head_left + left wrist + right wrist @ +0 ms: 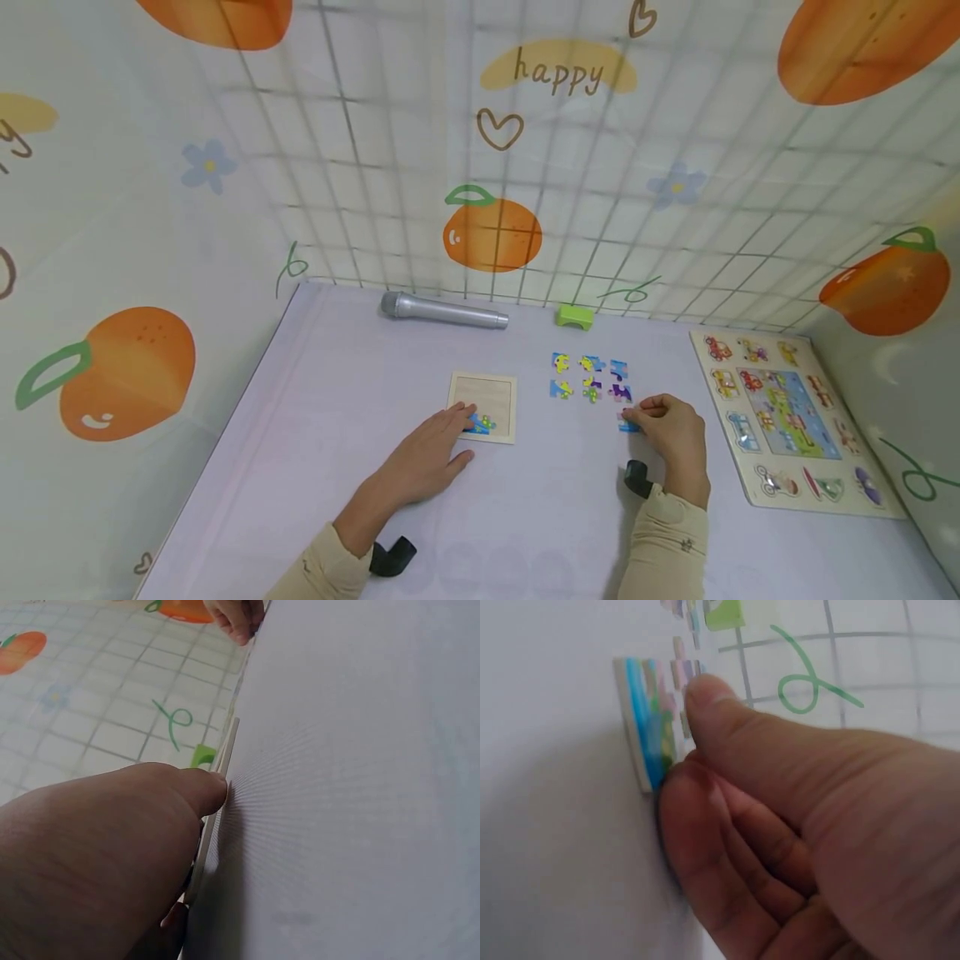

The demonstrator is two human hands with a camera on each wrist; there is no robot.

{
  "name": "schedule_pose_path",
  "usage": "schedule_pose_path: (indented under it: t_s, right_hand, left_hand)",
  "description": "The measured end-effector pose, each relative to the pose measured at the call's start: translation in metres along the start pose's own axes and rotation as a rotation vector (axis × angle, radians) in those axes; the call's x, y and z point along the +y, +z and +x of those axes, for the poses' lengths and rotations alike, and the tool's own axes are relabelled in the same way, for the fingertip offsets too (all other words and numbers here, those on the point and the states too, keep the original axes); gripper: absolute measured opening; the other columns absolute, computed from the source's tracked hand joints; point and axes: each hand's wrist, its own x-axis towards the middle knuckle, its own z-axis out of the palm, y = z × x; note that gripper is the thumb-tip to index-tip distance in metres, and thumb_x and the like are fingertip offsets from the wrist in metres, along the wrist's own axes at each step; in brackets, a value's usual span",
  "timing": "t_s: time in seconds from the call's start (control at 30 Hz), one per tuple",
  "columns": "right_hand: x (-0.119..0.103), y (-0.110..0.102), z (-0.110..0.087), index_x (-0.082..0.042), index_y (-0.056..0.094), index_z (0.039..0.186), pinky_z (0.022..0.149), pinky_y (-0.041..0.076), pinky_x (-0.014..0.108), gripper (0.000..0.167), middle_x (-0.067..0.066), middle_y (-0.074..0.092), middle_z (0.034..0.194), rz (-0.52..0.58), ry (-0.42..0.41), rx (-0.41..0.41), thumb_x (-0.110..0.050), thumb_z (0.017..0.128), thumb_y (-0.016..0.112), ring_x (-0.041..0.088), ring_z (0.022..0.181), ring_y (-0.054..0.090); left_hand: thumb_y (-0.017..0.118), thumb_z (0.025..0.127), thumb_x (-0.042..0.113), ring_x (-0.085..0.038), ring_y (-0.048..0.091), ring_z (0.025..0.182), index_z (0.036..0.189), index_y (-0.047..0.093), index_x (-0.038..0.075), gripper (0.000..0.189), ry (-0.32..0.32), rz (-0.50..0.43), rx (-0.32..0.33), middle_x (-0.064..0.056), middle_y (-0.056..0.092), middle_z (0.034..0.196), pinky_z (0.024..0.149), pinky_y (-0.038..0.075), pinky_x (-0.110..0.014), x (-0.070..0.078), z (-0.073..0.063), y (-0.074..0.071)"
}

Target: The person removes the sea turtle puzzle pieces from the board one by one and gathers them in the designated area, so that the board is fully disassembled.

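Observation:
A small square wooden puzzle tray lies on the table with a blue and green puzzle piece at its lower edge. My left hand rests over the tray's lower left corner, fingers extended and thumb apart; it partly covers that piece. To the right, my right hand pinches a blue-edged puzzle piece between thumb and curled fingers, at the table surface. Just beyond this hand lie several loose puzzle pieces in two rows, yellow, blue and purple.
A silver toy microphone lies near the table's back edge, with a green arch block to its right. At the far right is a larger wooden picture board with vehicle shapes. Printed cloth walls stand behind and beside the table.

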Motion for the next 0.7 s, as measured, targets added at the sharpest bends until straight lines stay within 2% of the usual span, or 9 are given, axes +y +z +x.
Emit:
schedule_pose_path:
  t_s: [0.17, 0.3, 0.5, 0.7]
  right_hand:
    - [-0.002, -0.001, -0.002, -0.004, 0.067, 0.104, 0.064, 0.042, 0.028, 0.037, 0.013, 0.071, 0.097, 0.008, 0.011, -0.004, -0.036, 0.088, 0.079, 0.026, 0.087, 0.059]
    - [-0.005, 0.000, -0.004, -0.004, 0.067, 0.105, 0.064, 0.042, 0.029, 0.034, 0.013, 0.068, 0.098, 0.004, 0.028, 0.009, -0.033, 0.090, 0.078, 0.025, 0.087, 0.057]
    - [-0.015, 0.007, -0.004, -0.004, 0.068, 0.102, 0.062, 0.042, 0.028, 0.027, 0.012, 0.067, 0.093, 0.001, -0.033, 0.068, -0.028, 0.093, 0.075, 0.024, 0.082, 0.057]
    - [-0.035, 0.015, -0.008, -0.005, 0.069, 0.103, 0.061, 0.043, 0.028, 0.024, 0.012, 0.068, 0.094, 0.010, -0.088, 0.063, -0.026, 0.094, 0.075, 0.024, 0.081, 0.057]
  left_hand:
    - [0.058, 0.104, 0.037, -0.024, 0.036, 0.152, 0.143, 0.051, 0.012, 0.047, -0.007, -0.022, 0.002, -0.003, 0.036, 0.164, 0.124, 0.034, -0.041, 0.000, -0.001, 0.000]
    - [0.059, 0.104, 0.038, -0.024, 0.041, 0.149, 0.142, 0.052, 0.012, 0.047, -0.010, -0.024, 0.009, -0.005, 0.037, 0.160, 0.121, 0.038, -0.041, 0.001, -0.001, -0.001]
    - [0.059, 0.104, 0.037, -0.023, 0.036, 0.152, 0.142, 0.052, 0.013, 0.046, 0.001, 0.004, 0.012, -0.004, 0.043, 0.157, 0.124, 0.035, -0.040, 0.001, -0.001, -0.001]
    - [0.059, 0.104, 0.036, -0.021, 0.042, 0.147, 0.142, 0.055, 0.014, 0.044, 0.024, 0.058, 0.018, -0.002, 0.048, 0.154, 0.122, 0.037, -0.039, 0.002, -0.003, -0.008]
